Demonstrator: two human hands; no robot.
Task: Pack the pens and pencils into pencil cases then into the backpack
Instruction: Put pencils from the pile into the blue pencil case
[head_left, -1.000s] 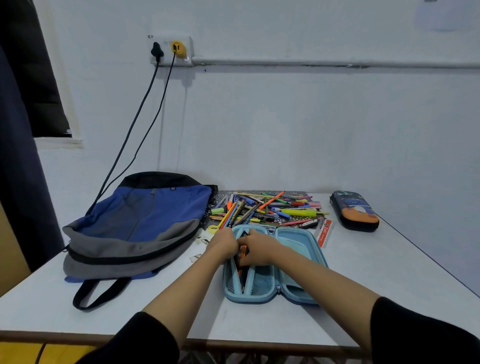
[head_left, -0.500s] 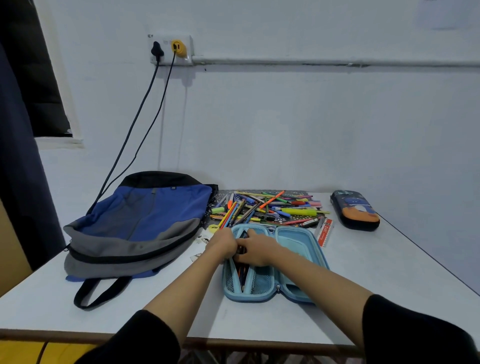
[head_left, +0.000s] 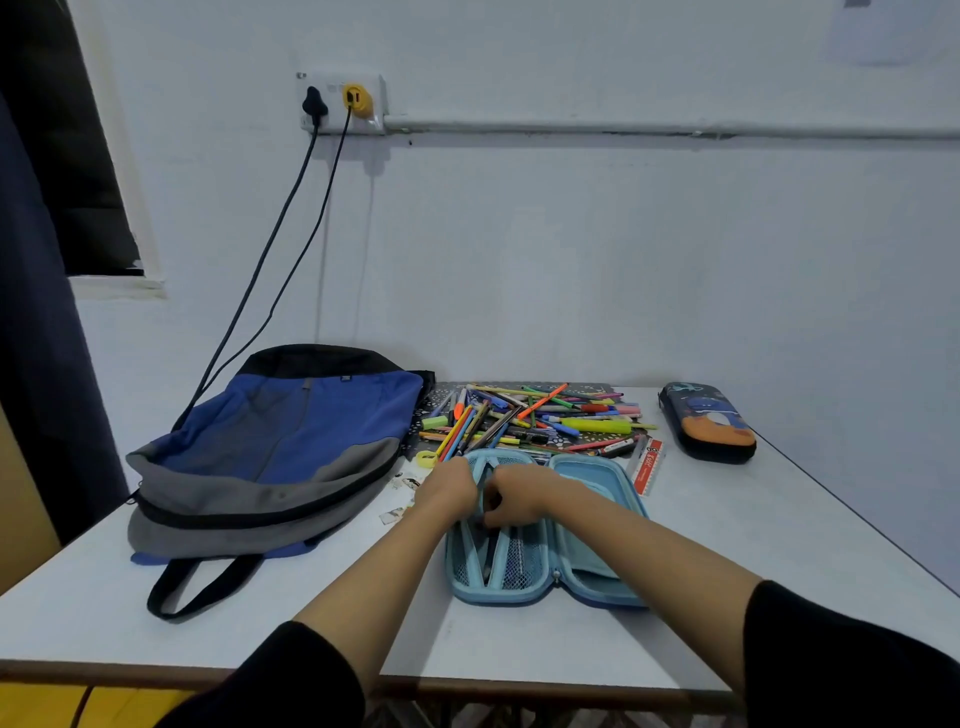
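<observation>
Open blue case (head_left: 587, 480) is lying flat near the table's (head_left: 753, 545) front edge, about mid-width. Both hands are sitting over its left half. Left hand (head_left: 451, 491) is curling knuckles-up at the case's left wall; its fingertips are hidden, so cannot tell what it grips. Right hand (head_left: 514, 496) is curling narrow onto the tops of dark pens (head_left: 488, 553) lying in the mesh pocket. Loose pile (head_left: 530, 421) is lying just behind the case, toward the back edge. Backpack (head_left: 280, 447) is lying at the left side. Dark case (head_left: 706, 421) is sitting closed at the back right corner. Ruler (head_left: 647, 465) is lying just right of the blue case.
</observation>
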